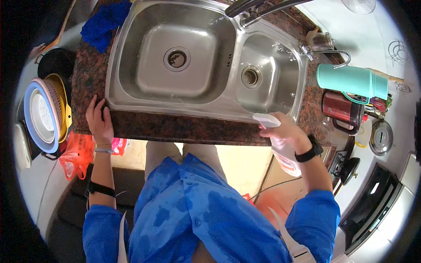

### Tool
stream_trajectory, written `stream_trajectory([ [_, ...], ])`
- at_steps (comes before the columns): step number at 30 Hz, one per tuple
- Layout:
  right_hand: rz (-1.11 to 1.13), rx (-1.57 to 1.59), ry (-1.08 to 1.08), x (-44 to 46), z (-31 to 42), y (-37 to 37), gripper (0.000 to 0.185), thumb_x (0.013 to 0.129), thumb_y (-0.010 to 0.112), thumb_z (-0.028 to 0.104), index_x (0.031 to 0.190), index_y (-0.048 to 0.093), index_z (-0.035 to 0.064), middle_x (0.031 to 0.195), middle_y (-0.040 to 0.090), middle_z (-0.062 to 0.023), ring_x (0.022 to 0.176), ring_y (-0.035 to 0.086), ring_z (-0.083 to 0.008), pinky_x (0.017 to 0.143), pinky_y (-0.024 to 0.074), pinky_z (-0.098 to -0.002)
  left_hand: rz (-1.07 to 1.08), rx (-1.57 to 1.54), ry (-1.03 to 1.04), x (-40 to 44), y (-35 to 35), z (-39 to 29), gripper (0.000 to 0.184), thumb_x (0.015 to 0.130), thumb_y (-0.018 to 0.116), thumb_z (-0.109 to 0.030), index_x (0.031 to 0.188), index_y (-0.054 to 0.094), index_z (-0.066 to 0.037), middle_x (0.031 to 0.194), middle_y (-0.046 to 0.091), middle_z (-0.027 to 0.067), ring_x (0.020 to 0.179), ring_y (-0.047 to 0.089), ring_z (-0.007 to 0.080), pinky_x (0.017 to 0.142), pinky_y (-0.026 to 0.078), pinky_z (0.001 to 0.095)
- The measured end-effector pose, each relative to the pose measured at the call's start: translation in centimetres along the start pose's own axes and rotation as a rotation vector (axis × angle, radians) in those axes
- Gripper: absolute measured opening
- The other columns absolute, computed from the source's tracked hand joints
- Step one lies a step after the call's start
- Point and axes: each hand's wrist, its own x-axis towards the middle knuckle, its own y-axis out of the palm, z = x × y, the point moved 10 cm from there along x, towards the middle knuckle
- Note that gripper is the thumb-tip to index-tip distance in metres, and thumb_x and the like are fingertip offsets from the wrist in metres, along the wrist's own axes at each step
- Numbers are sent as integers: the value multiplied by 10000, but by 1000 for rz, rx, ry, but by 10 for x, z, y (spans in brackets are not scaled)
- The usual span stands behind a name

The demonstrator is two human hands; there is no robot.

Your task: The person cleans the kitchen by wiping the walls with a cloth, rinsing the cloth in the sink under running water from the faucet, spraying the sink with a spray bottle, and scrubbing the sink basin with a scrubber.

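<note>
My right hand is wrapped round the neck of a white spray bottle, held just in front of the small basin. Its white spray head points left, over the counter's front edge. At the left, my left hand rests on the dark red granite counter, fingers spread, beside the sink's lower left corner. Between and beyond my hands lies a steel double sink, with a large basin on the left and a smaller one on the right. White flecks or foam dot the small basin's walls.
A blue cloth lies at the counter's back left. The black faucet reaches over the sink. A mint-green pitcher and dark red jug stand right. Stacked colanders and a red plastic bag are left.
</note>
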Motion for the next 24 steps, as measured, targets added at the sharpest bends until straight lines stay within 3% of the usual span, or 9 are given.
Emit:
stream_trajectory([
  [6, -156, -348, -176, -7, 17, 4, 264, 692, 760, 140, 898, 640, 28, 792, 644, -69, 721, 597, -180, 694, 464, -315, -38, 12, 32, 1, -2, -5, 254, 910, 553, -105, 1148, 612, -35, 1318, 522, 155, 1181, 493, 339, 1021, 368, 419],
  [7, -157, -346, -178, -7, 20, 6, 264, 692, 760, 140, 898, 640, 28, 792, 644, -69, 721, 597, -180, 694, 464, -315, -37, 21, 35, 1, -2, -5, 252, 912, 552, -105, 1146, 613, -36, 1315, 525, 156, 1178, 495, 339, 1019, 370, 418],
  [9, 0, -53, -249, -12, 34, 23, 244, 692, 756, 141, 869, 631, 28, 782, 637, -90, 718, 589, -192, 686, 459, -322, -33, 30, 41, 0, -1, -5, 249, 913, 552, -105, 1145, 614, -37, 1312, 527, 157, 1174, 498, 340, 1017, 371, 418],
  [13, -69, -260, -229, -7, 24, 23, 259, 702, 753, 150, 879, 620, 16, 797, 627, -84, 737, 575, -181, 684, 453, -325, -44, 31, 42, 1, 0, -5, 242, 918, 551, -113, 1140, 616, -42, 1308, 532, 150, 1172, 499, 335, 1010, 377, 413],
  [17, -24, -240, -229, -10, 21, 33, 245, 705, 749, 148, 866, 617, 18, 781, 625, -69, 720, 572, -184, 675, 450, -326, -37, 48, 40, 1, -2, -8, 233, 925, 544, -121, 1134, 617, -47, 1302, 537, 141, 1171, 500, 330, 1007, 380, 409],
  [20, -177, -200, -411, -22, 40, 22, 227, 713, 742, 143, 840, 604, 16, 757, 614, -66, 702, 561, -175, 654, 440, -329, -43, 47, 51, 0, -1, -6, 234, 929, 541, -125, 1138, 613, -49, 1304, 533, 138, 1179, 493, 328, 1012, 376, 408],
  [22, -111, -104, -252, -19, 24, 20, 241, 720, 744, 142, 881, 612, 20, 752, 607, -50, 723, 563, -152, 670, 443, -308, -43, 34, 49, -1, -1, -6, 237, 928, 542, -127, 1141, 609, -49, 1308, 530, 137, 1182, 490, 329, 1017, 372, 410],
  [24, -81, -143, -278, -25, 28, 24, 261, 718, 748, 136, 913, 618, 22, 764, 612, -37, 736, 569, -139, 681, 447, -293, -52, 26, 45, -1, -2, -4, 239, 928, 543, -130, 1144, 606, -50, 1313, 527, 137, 1185, 487, 330, 1021, 368, 411],
])
